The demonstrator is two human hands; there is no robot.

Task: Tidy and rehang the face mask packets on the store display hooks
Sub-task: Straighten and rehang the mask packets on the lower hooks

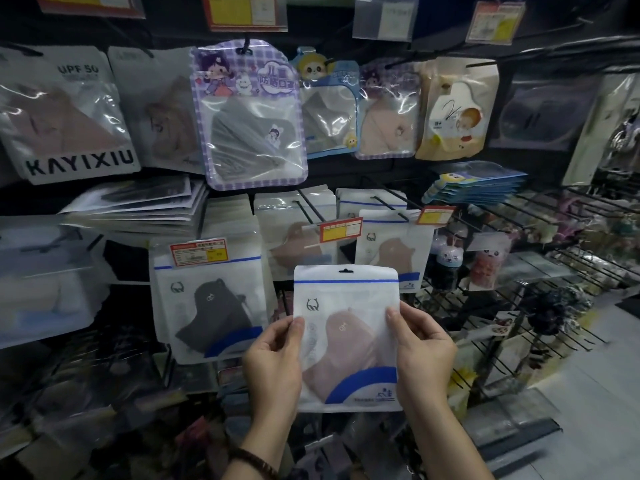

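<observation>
Two hands share one packet (pixel 346 327), held upright in front of the lower row of the rack (pixel 540 216), not on any hook. The left hand (pixel 273 362) pinches the left edge, thumb on the front, other fingers behind & out of sight. The right hand (pixel 424 348) does the same on the right edge. Both are partly closed w/ nothing else in them.

Handling, my guess: v. light, a thin plastic pouch w/ a soft pink mask (pixel 349 344) inside. Floppy rather than stiff, so likely to bow if held by one corner. The glossy film is prob. slippery, so an edge pinch suits it. Not fragile, but the hang hole (pixel 346 270) could tear if yanked. For rehanging, better to grip nearer the top, either side of the hole, so that strip stays taut.

Orientation: long axis approx vertical, slight tilt. Hole end points up, blue curve at the btm. Printed front faces the person, back faces the rack. Same-type packs hang behind: a black-mask packet (pixel 207 299) to the left, pink ones on a hook (pixel 304 213) above w/ a price tag (pixel 341 230). That hook is prob. the target, can't be sure.
</observation>
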